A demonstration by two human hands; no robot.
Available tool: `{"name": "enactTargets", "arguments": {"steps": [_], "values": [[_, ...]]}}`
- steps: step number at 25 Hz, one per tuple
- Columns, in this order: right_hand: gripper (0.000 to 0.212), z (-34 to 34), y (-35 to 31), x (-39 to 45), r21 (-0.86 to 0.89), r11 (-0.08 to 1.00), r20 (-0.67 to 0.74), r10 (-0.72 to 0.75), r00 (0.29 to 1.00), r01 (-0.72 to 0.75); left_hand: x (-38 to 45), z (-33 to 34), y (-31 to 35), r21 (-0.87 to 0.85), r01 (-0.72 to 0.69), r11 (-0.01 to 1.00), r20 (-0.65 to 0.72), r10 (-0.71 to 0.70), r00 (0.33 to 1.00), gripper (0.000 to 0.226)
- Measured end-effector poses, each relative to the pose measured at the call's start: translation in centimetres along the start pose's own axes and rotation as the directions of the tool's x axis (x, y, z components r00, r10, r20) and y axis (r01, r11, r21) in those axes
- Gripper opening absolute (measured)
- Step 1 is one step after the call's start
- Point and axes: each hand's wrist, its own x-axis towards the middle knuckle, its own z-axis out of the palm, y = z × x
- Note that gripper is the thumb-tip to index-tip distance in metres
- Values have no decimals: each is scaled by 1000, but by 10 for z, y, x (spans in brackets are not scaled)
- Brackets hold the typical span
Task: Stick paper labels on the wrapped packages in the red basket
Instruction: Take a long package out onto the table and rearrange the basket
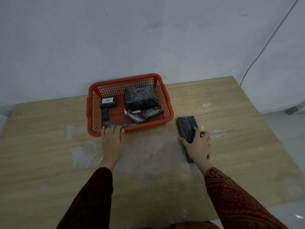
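Note:
A red mesh basket (166, 103) stands at the back middle of the wooden table. Inside lie several black wrapped packages: a large block (140, 97), a small one bearing a white label marked "A" (108, 101), and slim ones (135, 117). A long flat package (120, 124) rests against the basket's front wall. My left hand (112, 141) lies over the front rim, fingers touching that flat package. My right hand (197, 144) grips a black wrapped package (187, 128) on the table, right of the basket. A white paper piece (132, 111) peeks from under the large block.
The wooden table (49, 146) has worn pale patches. A grey wall stands behind it, and a white cable (264, 48) runs down the wall at right. A dark flat object (189, 160) lies on the table under my right wrist. The table's right edge drops to a pale floor.

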Motion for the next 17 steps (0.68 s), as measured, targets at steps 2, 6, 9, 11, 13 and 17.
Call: {"name": "enactTargets", "arguments": {"steps": [2, 6, 9, 11, 13, 17], "values": [[77, 3, 3, -1, -38, 999, 22, -6, 1000, 7, 0, -1, 1, -25, 9, 1000, 1, -9, 1000, 38], [61, -2, -19, -1, 40, 996, -96, -81, 992, 85, 8, -8, 2, -116, 62, 991, 103, -50, 993, 38], [32, -8, -72, 3, 238, 858, -191, -419, 888, 456, 20, -21, -3, -284, 92, 954, 200, -35, 979, 31], [18, -4, -119, 5, 312, 762, -151, -550, 821, 567, 28, -33, -8, -429, 138, 893, 219, -46, 975, 24], [15, 12, -165, 7, 360, 707, -60, -633, 772, 609, 36, -44, -17, -454, 133, 881, 133, -81, 988, 21], [28, 72, -237, 6, 346, 676, 234, -734, 638, 651, 60, -45, -50, -381, 166, 910, -93, -217, 972, 29]]}}
